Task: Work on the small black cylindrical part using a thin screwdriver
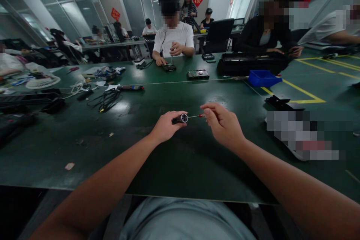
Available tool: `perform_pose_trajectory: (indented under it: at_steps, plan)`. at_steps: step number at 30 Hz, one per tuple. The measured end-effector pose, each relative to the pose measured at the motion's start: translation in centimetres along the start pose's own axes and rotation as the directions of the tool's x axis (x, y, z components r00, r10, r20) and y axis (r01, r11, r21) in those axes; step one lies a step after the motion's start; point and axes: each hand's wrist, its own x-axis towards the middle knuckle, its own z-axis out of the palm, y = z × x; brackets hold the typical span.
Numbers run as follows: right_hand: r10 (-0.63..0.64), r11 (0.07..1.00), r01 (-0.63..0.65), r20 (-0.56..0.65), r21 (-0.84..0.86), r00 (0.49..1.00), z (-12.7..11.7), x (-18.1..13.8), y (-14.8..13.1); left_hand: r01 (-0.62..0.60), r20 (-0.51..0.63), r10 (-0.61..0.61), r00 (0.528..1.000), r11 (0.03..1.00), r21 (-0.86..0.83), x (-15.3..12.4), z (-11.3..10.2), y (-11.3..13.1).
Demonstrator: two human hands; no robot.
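My left hand (166, 126) is closed around a small dark cylindrical part (183, 118) with a pale ring at its round end, which faces me and to the right. Between finger and thumb, my right hand (223, 123) pinches the red handle of a thin screwdriver (201, 115). Its metal shaft points left, and the tip meets the ringed end of the part; whether it sits inside cannot be made out. Both hands are raised over the green table (180, 168) in front of my body. My left fingers hide most of the part.
A black cable (108, 99) and a dark handheld tool (131, 87) lie at the left. Ahead are a circuit-board device (198, 74) and a blue tray (263, 78). A co-worker (173, 39) in white works opposite. Dark plastic pieces (282, 102) lie at the right.
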Motion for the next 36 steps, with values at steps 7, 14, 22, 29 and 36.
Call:
perform_pose_trajectory:
  at_steps: [7,14,22,29,36]
  plan:
    - [-0.005,1.000,0.005,0.027,-0.006,1.000,-0.2,0.0,-0.1,0.006,0.019,-0.006,1.000,1.000,0.001,-0.1,-0.1,0.2]
    - [0.018,1.000,-0.018,0.025,-0.005,1.000,0.0,0.0,0.3,0.012,0.018,-0.011,1.000,1.000,-0.011,-0.1,-0.1,0.2]
    - [0.129,0.969,-0.120,-0.028,0.218,0.991,0.3,0.3,0.6,0.010,0.012,-0.010,1.000,1.000,-0.010,0.0,-0.1,0.1]
    - [0.146,0.929,-0.130,-0.020,0.345,0.989,0.7,0.5,0.8,-0.011,0.016,0.010,1.000,0.999,0.032,-0.1,-0.1,0.2]
    - [0.273,0.851,-0.239,-0.005,0.468,0.962,1.1,0.9,2.1,-0.090,0.099,0.085,0.991,0.995,0.045,0.0,-0.1,0.4]
